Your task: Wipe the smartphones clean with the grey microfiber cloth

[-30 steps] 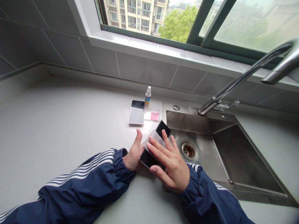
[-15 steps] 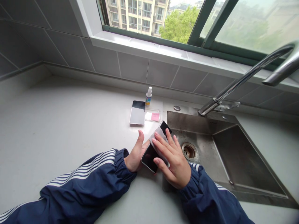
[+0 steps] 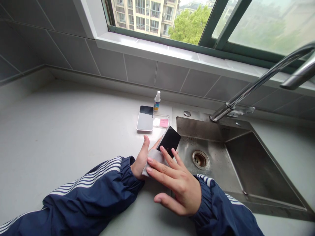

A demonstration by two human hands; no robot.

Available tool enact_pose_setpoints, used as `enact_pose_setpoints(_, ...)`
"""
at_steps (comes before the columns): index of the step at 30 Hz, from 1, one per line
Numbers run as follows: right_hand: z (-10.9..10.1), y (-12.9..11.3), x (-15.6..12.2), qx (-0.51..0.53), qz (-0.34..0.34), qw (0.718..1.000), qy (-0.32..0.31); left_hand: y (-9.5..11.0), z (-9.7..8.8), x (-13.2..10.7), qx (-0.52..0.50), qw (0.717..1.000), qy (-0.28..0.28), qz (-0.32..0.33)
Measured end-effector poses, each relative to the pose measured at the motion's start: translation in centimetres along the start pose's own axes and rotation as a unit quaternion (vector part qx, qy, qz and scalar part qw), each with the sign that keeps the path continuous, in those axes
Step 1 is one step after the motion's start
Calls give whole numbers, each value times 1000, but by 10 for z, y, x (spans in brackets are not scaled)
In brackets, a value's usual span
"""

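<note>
My left hand [image 3: 140,159] supports a black-screened phone [image 3: 170,139] from beneath, its thumb raised and its other fingers mostly hidden. The phone is tilted, its far end pointing toward the sink. My right hand [image 3: 180,183] presses a light grey cleaning cloth [image 3: 155,156] with zigzag edges onto the near end of the screen, fingers spread over it and thumb held away. Beyond my hands lies a second phone [image 3: 145,119] on the counter. A clear case [image 3: 161,120] with a pink label rests beside it, and a small white-capped spray bottle [image 3: 157,101] stands behind.
To the right, a stainless steel sink [image 3: 218,139] with a drain [image 3: 200,159] is set into the white counter [image 3: 73,131]. A chrome faucet [image 3: 256,83] arches over it. Grey wall tiles and a window [image 3: 189,23] run along the back.
My right hand has slid the cloth from the far part of the screen down to the near end, baring the far half. My left hand stays nearly still under the phone.
</note>
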State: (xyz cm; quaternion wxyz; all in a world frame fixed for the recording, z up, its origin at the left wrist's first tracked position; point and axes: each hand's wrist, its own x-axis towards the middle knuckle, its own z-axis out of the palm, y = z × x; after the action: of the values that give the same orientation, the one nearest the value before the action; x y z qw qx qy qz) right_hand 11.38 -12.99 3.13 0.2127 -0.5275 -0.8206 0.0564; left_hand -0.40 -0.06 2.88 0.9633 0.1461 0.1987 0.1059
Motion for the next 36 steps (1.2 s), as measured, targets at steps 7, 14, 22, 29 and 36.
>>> enact_pose_setpoints(7,-1,6,-3,7,9,998,61,-2,-8,1,6,1000,2,31)
enact_pose_setpoints(14,1,1,-2,12,1,999,45,0,-5,0,10,1000,-8,16)
enact_pose_setpoints(22,7,3,-1,-39,66,996,49,-4,-4,1,-7,999,-24,32)
enact_pose_setpoints(29,5,3,-1,-32,46,998,43,-5,-2,1,-9,999,-15,29)
enact_pose_setpoints(36,7,4,-2,-22,43,998,43,-6,-4,1,-5,999,-16,35)
